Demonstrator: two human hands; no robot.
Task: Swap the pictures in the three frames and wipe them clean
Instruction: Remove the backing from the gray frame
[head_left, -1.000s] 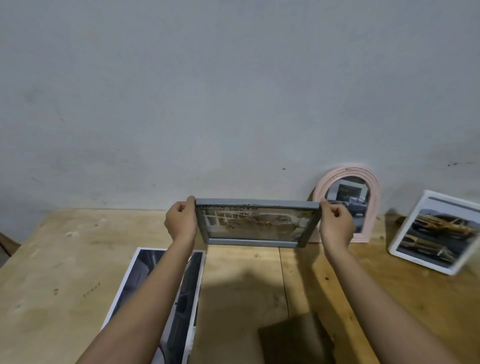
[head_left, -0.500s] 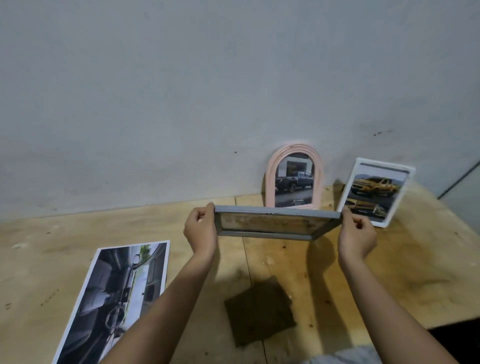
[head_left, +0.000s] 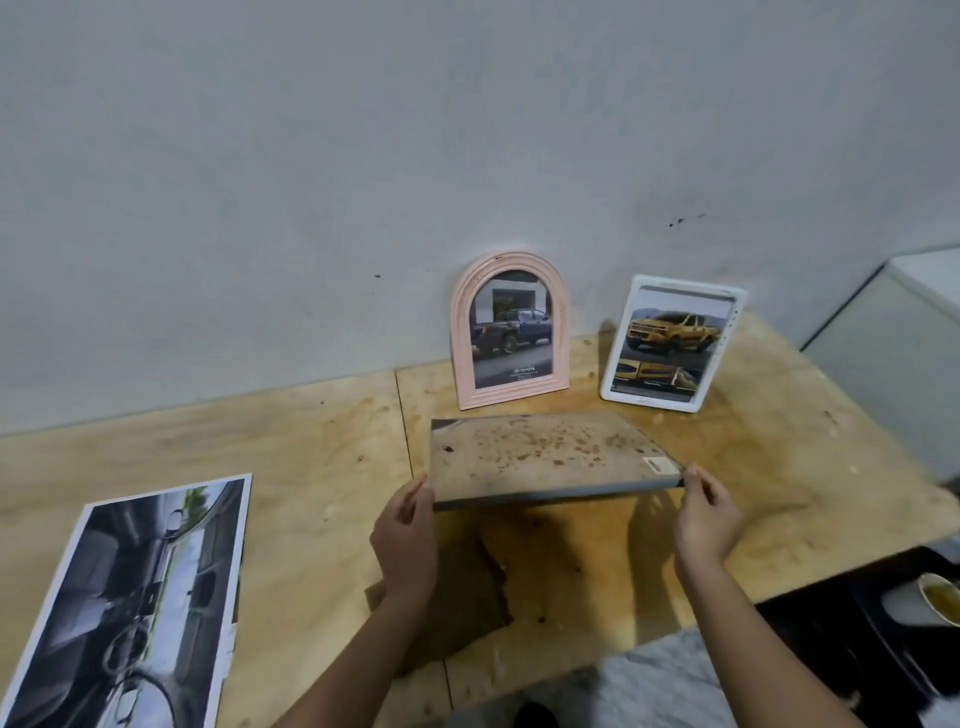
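Note:
I hold a grey rectangular frame (head_left: 545, 457) nearly flat above the wooden table (head_left: 311, 467), its dusty, speckled back facing up. My left hand (head_left: 405, 525) grips its left end and my right hand (head_left: 706, 514) grips its right corner. Against the wall lean a pink arched frame (head_left: 509, 332) with a dark blue pickup picture and a white frame (head_left: 670, 345) with yellow truck pictures. A loose print of a car interior (head_left: 140, 597) lies flat at the left. A dark brown cloth (head_left: 467, 597) lies under my left forearm.
The table's right edge drops off near a pale cabinet or glass panel (head_left: 893, 364). Below the front right corner lie dark objects and a small bowl (head_left: 940, 597). A grey patterned fabric (head_left: 649, 686) shows at the bottom edge.
The grey frame has been tipped from upright, glass facing me, to nearly flat with its back up. My view has shifted left and down, so the standing frames appear larger.

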